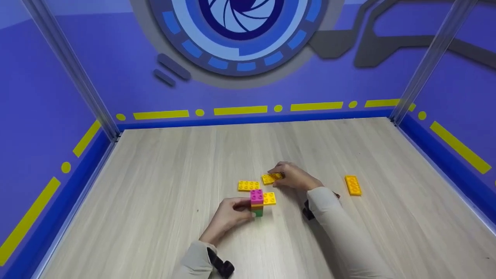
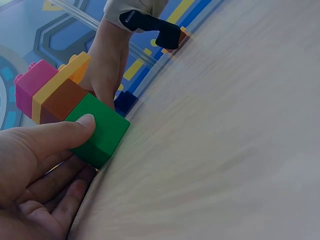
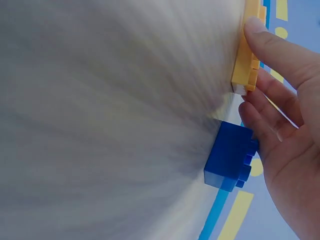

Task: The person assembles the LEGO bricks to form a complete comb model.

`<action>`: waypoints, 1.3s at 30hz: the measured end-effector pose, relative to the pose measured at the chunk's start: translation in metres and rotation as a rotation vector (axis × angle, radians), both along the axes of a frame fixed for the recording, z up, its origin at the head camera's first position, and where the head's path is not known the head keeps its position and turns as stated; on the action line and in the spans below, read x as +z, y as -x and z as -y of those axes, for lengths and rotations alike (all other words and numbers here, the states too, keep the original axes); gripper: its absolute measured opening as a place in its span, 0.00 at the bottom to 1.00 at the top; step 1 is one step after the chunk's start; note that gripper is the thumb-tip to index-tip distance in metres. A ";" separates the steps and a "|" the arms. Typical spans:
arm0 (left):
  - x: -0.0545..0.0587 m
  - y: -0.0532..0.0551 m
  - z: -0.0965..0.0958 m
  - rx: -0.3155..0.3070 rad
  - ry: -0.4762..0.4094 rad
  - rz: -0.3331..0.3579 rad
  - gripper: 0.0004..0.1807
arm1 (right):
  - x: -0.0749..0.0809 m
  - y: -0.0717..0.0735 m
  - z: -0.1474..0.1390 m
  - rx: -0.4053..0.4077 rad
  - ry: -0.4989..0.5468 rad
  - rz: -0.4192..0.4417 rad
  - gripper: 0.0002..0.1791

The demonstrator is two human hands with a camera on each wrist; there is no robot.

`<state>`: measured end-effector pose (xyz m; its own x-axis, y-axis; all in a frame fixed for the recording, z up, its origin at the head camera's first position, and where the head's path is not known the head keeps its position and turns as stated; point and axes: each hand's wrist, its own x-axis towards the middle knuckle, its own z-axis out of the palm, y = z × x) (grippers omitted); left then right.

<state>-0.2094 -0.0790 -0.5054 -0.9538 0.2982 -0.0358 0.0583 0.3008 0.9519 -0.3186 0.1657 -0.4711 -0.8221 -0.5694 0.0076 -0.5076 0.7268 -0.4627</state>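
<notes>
My left hand (image 1: 228, 215) grips the base of an upright brick stack, its thumb lying on the green brick (image 2: 102, 132). Above the green sit a brown brick (image 2: 66, 100), a flat yellow brick (image 1: 269, 198) jutting out to the right, and a pink brick (image 1: 256, 196) on top. Further back, my right hand (image 1: 292, 176) pinches another flat yellow brick (image 3: 244, 57) low at the table, between thumb and fingers. A dark blue brick (image 3: 227, 156) stands close by that hand's fingers; in the head view the hand and sleeve hide it.
Just behind the stack lies a flat yellow brick (image 1: 248, 186). Off to the right is one more yellow brick (image 1: 353, 185). A reddish-brown piece (image 1: 338, 195) peeks out beside the right sleeve. Blue panels (image 1: 240, 97) wall the wooden table (image 1: 174, 174) at the back and sides.
</notes>
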 end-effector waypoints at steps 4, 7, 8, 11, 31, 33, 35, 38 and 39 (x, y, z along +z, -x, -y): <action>0.000 0.000 0.001 -0.010 0.004 -0.006 0.25 | -0.001 -0.001 0.001 0.007 -0.015 -0.012 0.22; -0.001 0.000 0.001 -0.013 0.009 -0.009 0.25 | -0.001 -0.002 0.001 0.020 -0.025 -0.015 0.22; -0.001 0.000 0.000 -0.014 0.010 -0.011 0.25 | -0.001 -0.002 0.001 0.026 -0.029 -0.018 0.22; -0.002 0.000 0.000 -0.008 0.017 -0.008 0.25 | -0.001 -0.001 0.000 0.047 -0.032 -0.014 0.21; -0.001 0.001 0.000 0.015 0.054 0.003 0.24 | 0.002 -0.001 -0.001 0.045 -0.093 0.053 0.23; 0.000 0.001 0.000 0.016 0.052 0.005 0.24 | 0.003 -0.002 -0.002 0.050 -0.088 0.048 0.22; 0.000 0.001 0.000 0.015 0.047 0.003 0.24 | 0.003 -0.002 -0.002 0.054 -0.078 0.045 0.22; -0.001 0.001 0.000 0.009 0.040 -0.004 0.24 | 0.002 -0.002 -0.002 0.063 -0.061 0.043 0.22; -0.001 0.000 0.000 0.006 0.036 -0.003 0.24 | 0.002 -0.003 -0.002 0.067 -0.053 0.045 0.22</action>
